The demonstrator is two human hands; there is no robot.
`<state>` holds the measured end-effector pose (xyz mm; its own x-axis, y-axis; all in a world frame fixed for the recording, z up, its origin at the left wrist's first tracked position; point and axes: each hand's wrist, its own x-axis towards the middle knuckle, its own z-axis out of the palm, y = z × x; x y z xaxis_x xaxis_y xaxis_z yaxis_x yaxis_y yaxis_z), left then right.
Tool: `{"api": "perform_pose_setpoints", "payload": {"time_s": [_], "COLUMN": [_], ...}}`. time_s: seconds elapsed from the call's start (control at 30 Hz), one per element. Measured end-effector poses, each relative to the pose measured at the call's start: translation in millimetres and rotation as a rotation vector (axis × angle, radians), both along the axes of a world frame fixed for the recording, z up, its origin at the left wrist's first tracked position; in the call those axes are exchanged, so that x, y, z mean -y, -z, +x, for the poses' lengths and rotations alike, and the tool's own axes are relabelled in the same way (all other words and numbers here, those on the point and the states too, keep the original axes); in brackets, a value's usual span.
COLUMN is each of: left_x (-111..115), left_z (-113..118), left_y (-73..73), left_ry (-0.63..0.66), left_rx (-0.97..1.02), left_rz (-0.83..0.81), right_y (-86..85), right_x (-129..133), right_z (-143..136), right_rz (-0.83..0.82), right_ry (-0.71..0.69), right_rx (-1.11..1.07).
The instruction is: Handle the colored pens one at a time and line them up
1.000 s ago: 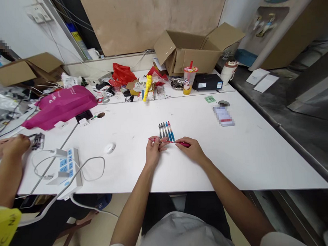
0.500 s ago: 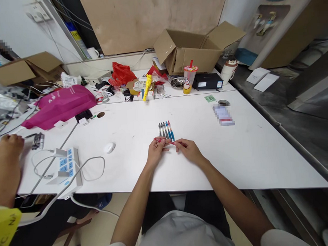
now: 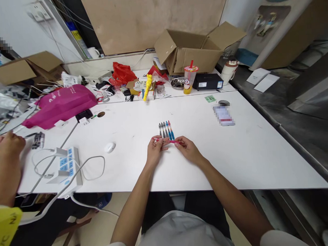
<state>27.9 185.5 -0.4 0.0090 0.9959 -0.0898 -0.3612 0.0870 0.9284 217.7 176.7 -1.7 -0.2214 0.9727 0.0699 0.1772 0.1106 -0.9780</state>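
Observation:
A red pen (image 3: 173,141) lies crosswise between my two hands, just in front of a row of pens. My left hand (image 3: 155,149) pinches its left part. The fingers of my right hand (image 3: 186,147) close on its right end. Beyond them, several pens (image 3: 164,129) lie side by side on the white table, some with dark grips and some with blue ones; their near ends sit close to my left fingertips.
On the left are a white round case (image 3: 109,147), a power strip (image 3: 70,165) with cables and a person's hands (image 3: 10,144). A phone (image 3: 224,116) and tape roll lie right. A cup (image 3: 189,80), boxes and a magenta bag (image 3: 62,105) stand behind.
Both hands have shifted slightly, and more of the red pen shows at each end. At the far left, the other person's hands have moved closer together.

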Motion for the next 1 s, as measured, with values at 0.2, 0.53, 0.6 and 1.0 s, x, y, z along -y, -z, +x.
{"api": "perform_pose_setpoints", "payload": {"time_s": [0.2,0.53,0.6,1.0], "left_x": [-0.3,-1.4,-1.6,-0.4], "left_z": [-0.6,-0.7,-1.0,-0.9], "left_y": [0.0,2.1,2.3,0.9], "left_ry": [-0.001,0.004,0.003,0.018], "left_rx": [0.004,0.009,0.007,-0.02], "left_rz": [-0.007,0.008,0.006,0.001], "right_y": [-3.2,-4.7,-4.1,-3.7], "right_x": [0.8,2.0,1.7,1.9], "right_z": [-0.6,0.4,1.0,2.9], "right_rz": [0.0,-0.02,-0.031,-0.057], "right_ry": [0.008,-0.006,-0.027,-0.088], "right_rx": [0.014,0.089,0.1,0.096]}}
